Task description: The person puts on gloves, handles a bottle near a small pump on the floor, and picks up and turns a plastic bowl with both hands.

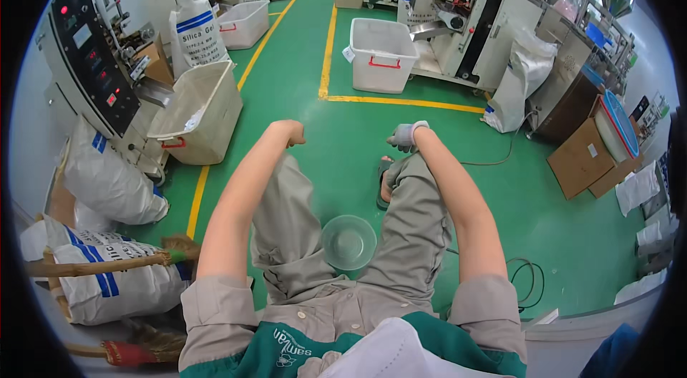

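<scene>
My left hand (pixel 290 132) is bare and curled into a fist above my left knee, with nothing showing in it. Over my right knee my right hand (pixel 405 136), in a grey glove (pixel 403 137), has its fingers folded in, and no object sticks out of it. The two fists are apart, with green floor (pixel 343 163) between them. Between my thighs is a round, clear plastic tub (pixel 349 243) with no contents that I can make out. Neither hand touches it.
On the left are a grubby white bin (pixel 207 120), a machine panel (pixel 93 56), full white sacks (pixel 111 177) and a broom (pixel 107 263). A white bin with a red handle (pixel 383 56) stands ahead, near machines. Cardboard boxes (pixel 583 156) and a loose cable (pixel 533 281) lie right.
</scene>
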A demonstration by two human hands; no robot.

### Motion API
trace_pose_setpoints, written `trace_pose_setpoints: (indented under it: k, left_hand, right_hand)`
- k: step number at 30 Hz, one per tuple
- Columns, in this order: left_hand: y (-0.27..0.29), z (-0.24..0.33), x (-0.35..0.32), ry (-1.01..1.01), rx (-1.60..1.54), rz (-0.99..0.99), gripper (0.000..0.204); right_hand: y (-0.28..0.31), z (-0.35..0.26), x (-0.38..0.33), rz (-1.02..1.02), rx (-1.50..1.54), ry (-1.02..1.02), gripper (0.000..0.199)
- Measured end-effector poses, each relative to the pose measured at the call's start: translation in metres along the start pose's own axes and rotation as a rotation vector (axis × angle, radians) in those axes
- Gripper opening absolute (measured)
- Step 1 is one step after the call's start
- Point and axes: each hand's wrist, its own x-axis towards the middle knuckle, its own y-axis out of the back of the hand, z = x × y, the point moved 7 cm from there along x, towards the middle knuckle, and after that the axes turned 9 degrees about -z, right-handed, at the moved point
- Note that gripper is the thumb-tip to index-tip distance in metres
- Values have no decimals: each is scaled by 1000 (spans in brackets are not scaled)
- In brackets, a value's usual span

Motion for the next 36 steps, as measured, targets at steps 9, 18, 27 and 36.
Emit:
trace_pose_setpoints:
  k: [9,18,27,36]
  left_hand:
    - [-3,-2,6,61,64,-118,38]
    - [-1,7,1,32,10,-30,34]
    - [-2,10,-2,19,-8,-47,33]
    - [1,19,-11,23,-14,-67,34]
  right_hand:
    - [2,-22,-3,-1,-71,33,44]
    - [5,-22,-4,17,-84,62,45]
    - [7,-17,-4,75,-38,86,43]
    - [7,-10,0,29,-19,57,43]
